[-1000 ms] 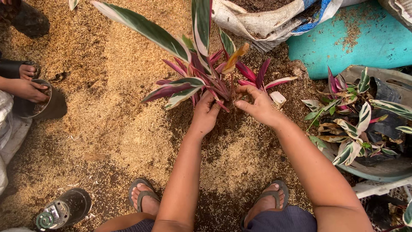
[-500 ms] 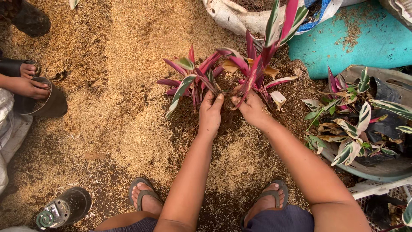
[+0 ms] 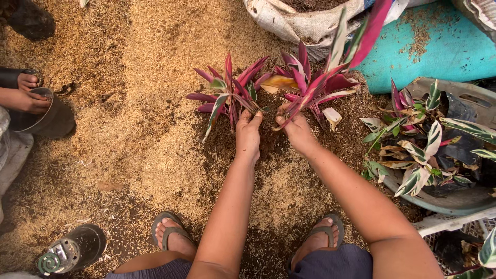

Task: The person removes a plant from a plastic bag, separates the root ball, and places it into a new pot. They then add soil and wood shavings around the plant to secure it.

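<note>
My left hand grips the base of a small plant clump with purple, pink and green leaves. My right hand grips the base of a second, taller clump of the same kind. The two clumps are held apart over a dark soil patch on a floor covered with rice husks. My feet in sandals show at the bottom.
A basin with several variegated plants sits at right, beside a teal sheet. A sack of soil lies at top. Another person's hands hold a black pot at left. A dark bottle lies at bottom left.
One plant clump held by both hands has been pulled into two parts; my left hand's part moved left, my right hand's part moved right.
</note>
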Motion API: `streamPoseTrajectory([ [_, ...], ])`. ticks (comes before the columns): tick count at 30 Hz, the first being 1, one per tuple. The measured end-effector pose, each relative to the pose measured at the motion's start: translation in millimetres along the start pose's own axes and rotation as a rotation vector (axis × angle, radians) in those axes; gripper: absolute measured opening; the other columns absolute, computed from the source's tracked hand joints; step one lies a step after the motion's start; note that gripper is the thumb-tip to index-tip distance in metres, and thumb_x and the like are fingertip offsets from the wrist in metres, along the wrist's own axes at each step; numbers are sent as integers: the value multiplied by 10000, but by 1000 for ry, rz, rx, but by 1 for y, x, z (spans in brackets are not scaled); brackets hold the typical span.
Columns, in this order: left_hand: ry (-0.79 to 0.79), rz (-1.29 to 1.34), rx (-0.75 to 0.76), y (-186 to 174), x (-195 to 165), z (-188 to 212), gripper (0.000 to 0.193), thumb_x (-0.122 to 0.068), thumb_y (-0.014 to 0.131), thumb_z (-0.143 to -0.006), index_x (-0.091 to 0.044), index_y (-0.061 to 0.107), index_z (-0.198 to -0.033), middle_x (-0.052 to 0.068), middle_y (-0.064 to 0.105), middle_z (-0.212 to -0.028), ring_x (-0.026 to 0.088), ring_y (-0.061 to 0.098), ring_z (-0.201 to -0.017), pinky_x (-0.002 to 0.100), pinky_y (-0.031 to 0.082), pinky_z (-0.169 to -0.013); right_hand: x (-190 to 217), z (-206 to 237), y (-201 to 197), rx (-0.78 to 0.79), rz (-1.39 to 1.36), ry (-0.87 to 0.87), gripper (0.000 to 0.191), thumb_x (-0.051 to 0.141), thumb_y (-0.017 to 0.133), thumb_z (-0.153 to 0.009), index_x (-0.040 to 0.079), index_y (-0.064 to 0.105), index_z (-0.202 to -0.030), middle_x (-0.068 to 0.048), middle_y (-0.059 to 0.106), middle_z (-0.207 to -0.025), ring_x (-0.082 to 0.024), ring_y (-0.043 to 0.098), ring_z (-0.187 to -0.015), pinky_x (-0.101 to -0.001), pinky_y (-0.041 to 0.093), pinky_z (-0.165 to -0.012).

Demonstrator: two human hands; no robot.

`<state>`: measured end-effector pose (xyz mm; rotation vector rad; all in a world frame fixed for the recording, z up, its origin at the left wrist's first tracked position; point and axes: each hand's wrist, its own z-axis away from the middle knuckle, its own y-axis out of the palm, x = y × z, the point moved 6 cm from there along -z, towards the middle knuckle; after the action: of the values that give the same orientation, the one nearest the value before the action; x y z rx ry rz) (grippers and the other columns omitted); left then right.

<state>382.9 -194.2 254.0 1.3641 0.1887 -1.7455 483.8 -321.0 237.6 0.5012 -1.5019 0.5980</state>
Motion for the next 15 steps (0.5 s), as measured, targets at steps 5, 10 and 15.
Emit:
streamPoseTrajectory([
  [5,114,-47,104,8,-7,5,190,-100,599,-1003,-36,663,-1170,23,666,-1034,147,572,-974,311,433,-945,-2,9,-14,-40,-270,217,249,125,653,-913,114,575,-1150,26,529,-867,-86,473,-696,-250,372,-587],
  [10,120,-112,141,14,-11,18,221,-121,592,-997,-45,660,-1193,24,706,-1091,127,601,-1001,292,448,-958,8,20,-17,10,-302,174,265,129,662,-916,106,567,-1162,34,493,-847,-88,463,-711,-255,372,-613],
  [15,166,-102,148,12,-25,40,239,-127,613,-1032,-15,666,-1237,67,689,-1108,158,581,-1005,322,447,-949,31,33,-16,29,-308,177,288,106,647,-946,101,575,-1224,7,523,-879,-115,490,-761,-268,402,-663],
])
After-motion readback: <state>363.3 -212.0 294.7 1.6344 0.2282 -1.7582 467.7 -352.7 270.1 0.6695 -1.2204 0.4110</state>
